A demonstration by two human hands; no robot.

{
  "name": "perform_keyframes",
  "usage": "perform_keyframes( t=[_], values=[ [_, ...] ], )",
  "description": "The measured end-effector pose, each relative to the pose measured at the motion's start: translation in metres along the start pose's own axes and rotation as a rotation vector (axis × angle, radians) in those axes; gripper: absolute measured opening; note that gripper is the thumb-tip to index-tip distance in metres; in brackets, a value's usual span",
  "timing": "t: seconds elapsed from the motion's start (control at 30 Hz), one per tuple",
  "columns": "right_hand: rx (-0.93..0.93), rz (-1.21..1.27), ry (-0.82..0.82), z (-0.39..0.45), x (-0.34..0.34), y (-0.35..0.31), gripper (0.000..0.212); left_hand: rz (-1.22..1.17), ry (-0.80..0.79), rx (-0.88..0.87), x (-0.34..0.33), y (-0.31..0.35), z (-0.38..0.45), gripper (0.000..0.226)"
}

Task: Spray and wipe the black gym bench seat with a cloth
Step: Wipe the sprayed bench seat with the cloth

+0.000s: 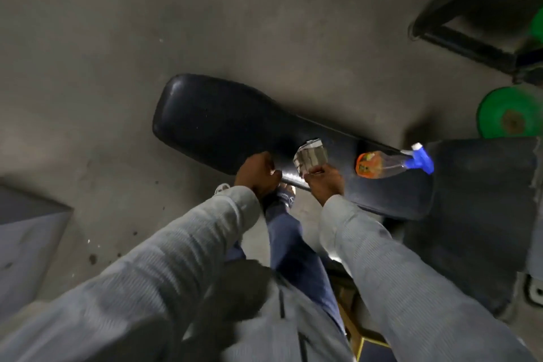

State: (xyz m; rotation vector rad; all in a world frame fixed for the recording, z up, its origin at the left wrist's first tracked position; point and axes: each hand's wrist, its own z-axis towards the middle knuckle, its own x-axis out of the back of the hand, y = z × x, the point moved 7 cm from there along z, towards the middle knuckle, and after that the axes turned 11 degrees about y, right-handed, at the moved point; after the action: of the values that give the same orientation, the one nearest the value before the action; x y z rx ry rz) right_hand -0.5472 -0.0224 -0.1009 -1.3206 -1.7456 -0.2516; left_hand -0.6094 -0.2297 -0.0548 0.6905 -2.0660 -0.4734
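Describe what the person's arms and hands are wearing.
Both arms wear long light grey sleeves of ribbed knit fabric, reaching to the wrists. The left hand and right hand are bare: no gloves, and no rings or watch visible.

- One view only, from a wide-angle camera worn on the person's head.
- It looks steeply down past both sleeves onto the bench and the floor.
- The hands sit near, around mid-frame.
- The edges bend and blur.
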Motion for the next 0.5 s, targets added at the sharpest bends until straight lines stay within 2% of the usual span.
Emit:
perform_keyframes(
  t=[0.13, 0.23, 0.37, 0.5],
  values=[
    [0.062, -0.036, -0.013, 0.032, -0.014, 0.002, 0.016, 0.013, -0.006, 0.033, -0.032, -0.01, 0.004, 0.028],
    [0.036, 0.009, 0.037, 0.062, -0.02, 0.01, 0.018, 0.022, -0.024, 0.041, -0.051, -0.011, 0.005, 0.025],
    [0.064, -0.072, 0.027, 0.097, -0.027, 0.02, 0.017, 0.044, -0.02, 0.057, -0.071, -0.011, 0.015, 0.027],
    [-0.025, -0.006, -0.082, 0.114, -0.038, 0.029, 0.039, 0.064, -0.036, 0.101, -0.078, -0.009, 0.022, 0.031]
  ],
)
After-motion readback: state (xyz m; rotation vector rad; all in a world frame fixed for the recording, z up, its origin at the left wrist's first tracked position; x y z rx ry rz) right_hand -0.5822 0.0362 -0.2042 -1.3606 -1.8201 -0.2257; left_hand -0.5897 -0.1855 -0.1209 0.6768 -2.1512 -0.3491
